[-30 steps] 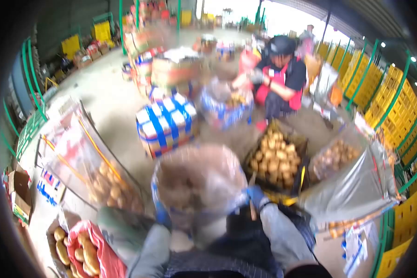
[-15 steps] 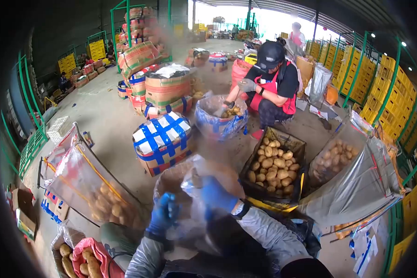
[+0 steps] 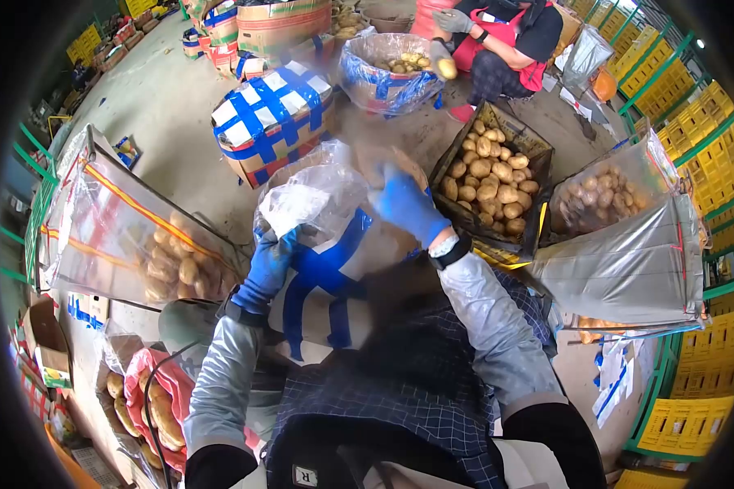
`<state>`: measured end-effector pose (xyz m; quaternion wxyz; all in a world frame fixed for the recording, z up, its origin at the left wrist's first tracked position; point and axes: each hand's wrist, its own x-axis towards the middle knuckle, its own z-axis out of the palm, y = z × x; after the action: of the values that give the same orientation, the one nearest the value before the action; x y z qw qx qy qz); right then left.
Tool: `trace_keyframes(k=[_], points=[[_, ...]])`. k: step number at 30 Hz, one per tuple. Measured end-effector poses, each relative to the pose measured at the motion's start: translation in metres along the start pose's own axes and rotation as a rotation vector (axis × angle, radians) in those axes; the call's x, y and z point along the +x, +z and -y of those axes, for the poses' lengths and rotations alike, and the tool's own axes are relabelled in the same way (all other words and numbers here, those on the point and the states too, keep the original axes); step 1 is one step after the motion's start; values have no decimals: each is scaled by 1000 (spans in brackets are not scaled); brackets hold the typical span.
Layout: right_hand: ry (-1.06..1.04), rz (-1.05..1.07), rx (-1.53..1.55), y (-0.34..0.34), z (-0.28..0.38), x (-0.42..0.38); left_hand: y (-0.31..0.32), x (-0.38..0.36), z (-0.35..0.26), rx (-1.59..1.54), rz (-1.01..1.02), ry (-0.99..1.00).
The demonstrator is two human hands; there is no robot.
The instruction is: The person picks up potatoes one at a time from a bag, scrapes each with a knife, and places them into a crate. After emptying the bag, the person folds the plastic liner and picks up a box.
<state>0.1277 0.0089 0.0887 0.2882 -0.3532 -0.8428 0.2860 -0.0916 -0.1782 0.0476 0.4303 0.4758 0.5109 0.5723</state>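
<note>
In front of me stands a round container wrapped with blue tape [image 3: 334,265], lined with a clear plastic bag [image 3: 314,191]. My left hand [image 3: 271,265], in a blue glove, is closed on the bag's near left edge, where the film bunches up whitish. Across the opening, my right hand [image 3: 412,208], also blue-gloved, has its fingers curled at the bag's right edge; a blur covers the fingertips. Just beyond it sits a black-lined crate [image 3: 538,167] of potatoes [image 3: 489,179]. What lies inside the bag is hidden.
A grey-sided bin [image 3: 620,253] with potatoes stands at right, a clear-sided bin [image 3: 114,216] at left. Ahead are a blue-taped package [image 3: 273,118] and a plastic-lined tub [image 3: 383,90], where a co-worker [image 3: 506,57] handles potatoes. Yellow crates [image 3: 693,130] line the right side.
My view has tipped downward. My hands have spread apart, drawing the plastic bag wider over the container. The co-worker's hand has lifted a potato from the tub.
</note>
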Motion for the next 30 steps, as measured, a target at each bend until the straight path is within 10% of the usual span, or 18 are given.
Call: trace_keyframes(k=[4, 7, 13, 17, 20, 21, 26, 30], points=[[40, 320, 23, 54, 30, -24, 8, 4, 24, -97, -94, -42], [135, 427, -74, 93, 41, -32, 4, 8, 47, 844, -140, 685], [302, 676, 176, 114, 29, -22, 17, 30, 45, 10, -281, -171], [-50, 648, -45, 122, 4, -53, 11, 22, 39, 157, -370, -57], [-50, 717, 13, 101, -19, -57, -52, 32, 61, 283, -804, -40], [-96, 677, 38, 95, -53, -52, -75, 30, 62, 180, -848, -290], [669, 355, 200, 76, -79, 73, -105, 2, 115, 798, -733, -2], [657, 192, 669, 173, -136, 132, -108, -26, 197, 726, -627, -170]])
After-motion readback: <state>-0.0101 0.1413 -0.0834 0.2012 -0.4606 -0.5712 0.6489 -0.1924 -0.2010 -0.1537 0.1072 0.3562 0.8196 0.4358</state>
